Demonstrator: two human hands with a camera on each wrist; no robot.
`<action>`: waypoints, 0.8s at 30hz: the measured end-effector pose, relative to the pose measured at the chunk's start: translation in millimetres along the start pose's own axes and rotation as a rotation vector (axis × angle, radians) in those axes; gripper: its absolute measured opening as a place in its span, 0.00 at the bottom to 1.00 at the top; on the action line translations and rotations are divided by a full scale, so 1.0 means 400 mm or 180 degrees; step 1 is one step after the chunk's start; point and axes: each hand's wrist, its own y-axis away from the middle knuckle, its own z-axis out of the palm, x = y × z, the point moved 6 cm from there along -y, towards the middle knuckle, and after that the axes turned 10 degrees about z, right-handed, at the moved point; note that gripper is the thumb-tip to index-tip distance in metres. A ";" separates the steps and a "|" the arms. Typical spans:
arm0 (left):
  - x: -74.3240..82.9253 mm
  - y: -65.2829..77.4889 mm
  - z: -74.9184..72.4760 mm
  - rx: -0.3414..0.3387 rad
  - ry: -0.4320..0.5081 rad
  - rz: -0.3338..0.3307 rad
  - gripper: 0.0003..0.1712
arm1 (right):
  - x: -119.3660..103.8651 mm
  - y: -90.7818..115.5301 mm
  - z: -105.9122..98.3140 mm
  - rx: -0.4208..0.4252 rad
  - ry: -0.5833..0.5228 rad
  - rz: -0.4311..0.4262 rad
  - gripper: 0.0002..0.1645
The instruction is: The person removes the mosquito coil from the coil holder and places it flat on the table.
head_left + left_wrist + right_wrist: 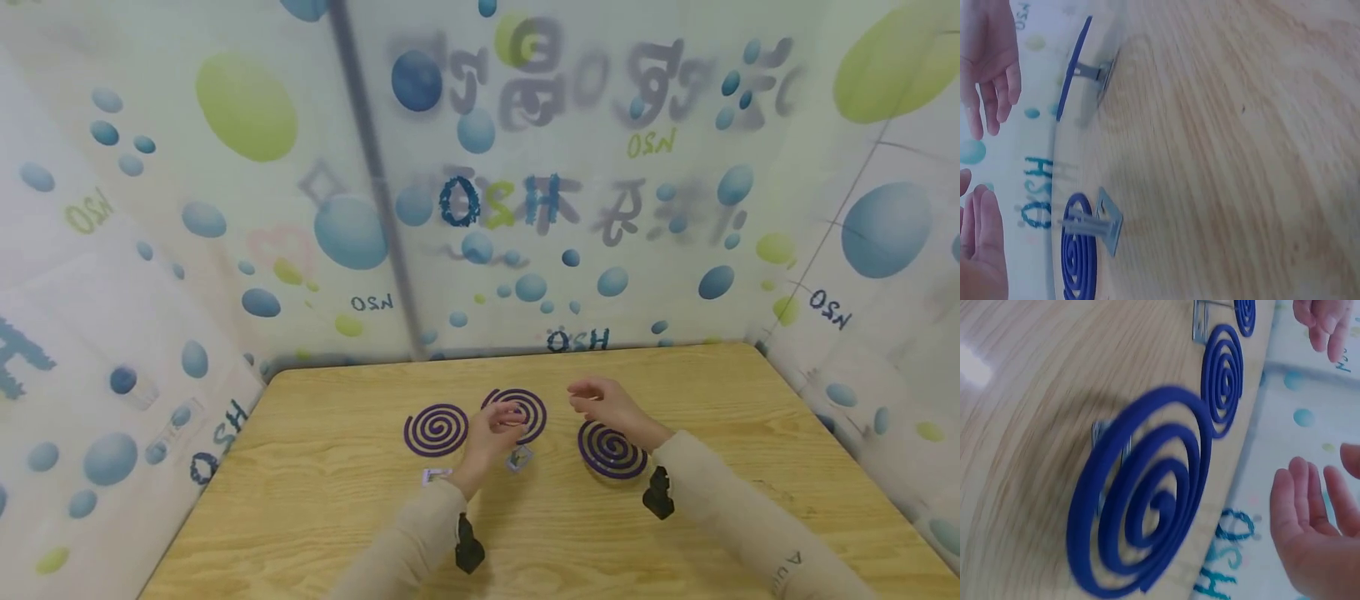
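Three purple-blue mosquito coils are on the wooden table. One coil (437, 431) lies flat at the left. The middle coil (534, 405) lies partly behind my left hand (483, 446). The right coil (1082, 534) is held up off the table on a small metal stand (1090, 72). Another metal stand (519, 457) stands just in front of the middle coil, and a third stand (436, 476) is near the left coil. My left hand hovers with loosely bent fingers, holding nothing. Above the raised coil, my right hand (618, 411) is also free of any object, fingers relaxed.
The wooden table (315, 500) reaches to a patterned curtain (480, 275) with blue and green dots at the back. More of this curtain hangs at both sides. Dark wrist straps with cameras (468, 546) sit on both sleeves.
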 end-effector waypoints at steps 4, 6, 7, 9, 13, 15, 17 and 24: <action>0.042 0.016 0.040 -0.0176 -0.0022 0.0104 0.19 | 0.007 0.022 -0.035 0.0021 0.0169 -0.0059 0.22; 0.044 0.019 0.061 -0.0225 -0.0010 0.0135 0.18 | 0.018 0.029 -0.053 0.0038 0.0189 -0.0038 0.23; 0.041 0.020 0.073 -0.0243 0.0006 0.0136 0.18 | 0.022 0.034 -0.062 0.0045 0.0205 -0.0046 0.24; 0.025 0.020 0.096 -0.0271 0.0097 0.0128 0.17 | 0.036 0.041 -0.078 0.0075 0.0259 -0.0020 0.25; -0.033 0.021 0.136 -0.0257 0.0173 0.0142 0.17 | 0.076 0.047 -0.103 0.0093 0.0339 0.0016 0.25; -0.059 0.023 0.152 -0.0234 0.0139 0.0143 0.17 | 0.098 0.048 -0.113 0.0115 0.0360 0.0016 0.24; -0.077 0.026 0.167 -0.0205 0.0099 0.0136 0.18 | 0.115 0.050 -0.122 0.0152 0.0358 0.0005 0.23; -0.114 0.037 0.201 -0.0116 0.0109 0.0084 0.21 | 0.158 0.051 -0.139 0.0289 0.0500 -0.0018 0.20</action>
